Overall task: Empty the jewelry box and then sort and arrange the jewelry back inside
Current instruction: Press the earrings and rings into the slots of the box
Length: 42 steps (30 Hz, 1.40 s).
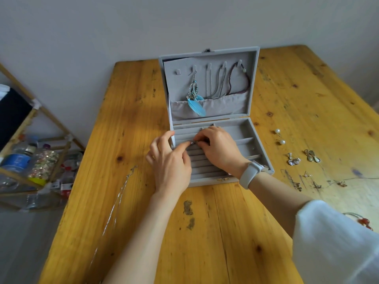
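- Nearest the lens, a white sleeve (336, 242) covers the right arm, and a pale wristband (250, 174) sits on that wrist.
- Both hands meet over the ring rolls (205, 160) in the left half of the grey jewelry box (264, 144), lid (209, 87) standing open.
- Right hand (219, 146) curls its fingertips onto a small dark-and-silver piece (192, 142), too small to name; it's right at the rolls.
- Left hand (170, 162) pinches the same piece from the other side, thumb resting on the box's left wall.
- Up in the lid, a blue feather earring (195, 99) and a dark beaded strand (241, 83) hang from hooks.
- On the wooden table (205, 232), a silver chain (114, 206) lies left of the box; pearl earrings (280, 136) and more earrings lie right.
- Bottle labels on the rack (37, 160) at left are unreadable.
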Each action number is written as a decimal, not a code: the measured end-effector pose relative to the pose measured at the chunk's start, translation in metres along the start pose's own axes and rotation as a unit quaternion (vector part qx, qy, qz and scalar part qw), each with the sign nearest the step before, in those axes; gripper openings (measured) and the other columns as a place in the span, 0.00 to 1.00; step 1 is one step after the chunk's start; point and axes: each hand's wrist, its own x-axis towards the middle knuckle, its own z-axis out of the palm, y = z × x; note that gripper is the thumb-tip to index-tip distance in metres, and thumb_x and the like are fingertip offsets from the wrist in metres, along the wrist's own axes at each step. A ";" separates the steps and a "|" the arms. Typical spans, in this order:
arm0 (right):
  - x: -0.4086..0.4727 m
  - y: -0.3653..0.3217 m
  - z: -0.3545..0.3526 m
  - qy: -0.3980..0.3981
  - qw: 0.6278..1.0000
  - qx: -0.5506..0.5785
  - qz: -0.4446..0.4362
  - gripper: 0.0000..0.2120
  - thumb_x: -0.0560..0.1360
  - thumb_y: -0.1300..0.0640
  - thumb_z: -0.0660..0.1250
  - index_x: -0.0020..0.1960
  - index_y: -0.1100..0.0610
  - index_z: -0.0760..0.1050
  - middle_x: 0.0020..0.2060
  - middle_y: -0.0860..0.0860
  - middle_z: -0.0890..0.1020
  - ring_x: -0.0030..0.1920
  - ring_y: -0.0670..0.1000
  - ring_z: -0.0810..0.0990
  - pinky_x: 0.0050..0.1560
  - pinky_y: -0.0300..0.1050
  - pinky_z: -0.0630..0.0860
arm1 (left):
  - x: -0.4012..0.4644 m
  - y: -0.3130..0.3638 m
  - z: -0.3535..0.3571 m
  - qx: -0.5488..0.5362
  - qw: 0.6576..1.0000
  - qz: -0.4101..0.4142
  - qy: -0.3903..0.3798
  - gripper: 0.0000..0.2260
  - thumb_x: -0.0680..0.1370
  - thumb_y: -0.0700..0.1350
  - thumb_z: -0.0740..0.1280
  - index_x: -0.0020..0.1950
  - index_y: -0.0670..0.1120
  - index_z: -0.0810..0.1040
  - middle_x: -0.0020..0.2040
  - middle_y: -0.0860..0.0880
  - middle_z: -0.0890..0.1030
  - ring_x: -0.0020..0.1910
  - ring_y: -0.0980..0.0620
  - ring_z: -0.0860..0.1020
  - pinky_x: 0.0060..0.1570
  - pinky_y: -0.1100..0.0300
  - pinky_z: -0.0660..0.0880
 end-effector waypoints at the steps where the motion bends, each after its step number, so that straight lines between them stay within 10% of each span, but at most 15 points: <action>1: 0.001 0.000 -0.001 -0.007 1.000 -0.008 0.002 0.08 0.75 0.60 0.63 0.52 0.57 0.78 0.50 0.54 0.79 0.54 0.55 0.73 0.53 0.49 0.71 | 0.000 0.000 0.000 0.001 1.000 0.000 -0.001 0.13 0.71 0.38 0.66 0.51 0.51 0.82 0.64 0.46 0.71 0.62 0.40 0.66 0.51 0.43 0.65; 27: -0.010 0.010 -0.002 0.042 0.982 -0.120 -0.140 0.15 0.70 0.61 0.58 0.49 0.56 0.81 0.42 0.56 0.79 0.43 0.61 0.76 0.36 0.50 0.74 | -0.001 0.000 -0.001 0.021 1.000 0.015 -0.007 0.14 0.71 0.37 0.67 0.52 0.52 0.82 0.65 0.45 0.71 0.63 0.39 0.65 0.53 0.42 0.64; 38: -0.026 0.004 -0.005 -0.017 0.989 -0.126 -0.081 0.20 0.78 0.57 0.57 0.70 0.54 0.64 0.64 0.52 0.71 0.63 0.56 0.66 0.57 0.52 0.64 | -0.002 0.004 -0.004 0.028 0.999 0.031 0.017 0.16 0.70 0.34 0.67 0.55 0.48 0.80 0.62 0.44 0.74 0.61 0.38 0.68 0.51 0.43 0.65; 42: -0.042 0.006 -0.022 0.018 0.996 -0.033 -0.085 0.17 0.76 0.62 0.58 0.64 0.58 0.72 0.59 0.55 0.76 0.59 0.58 0.71 0.55 0.54 0.69 | -0.015 0.014 -0.007 0.011 0.997 0.046 0.053 0.15 0.70 0.35 0.66 0.55 0.47 0.80 0.59 0.44 0.77 0.59 0.41 0.71 0.51 0.45 0.65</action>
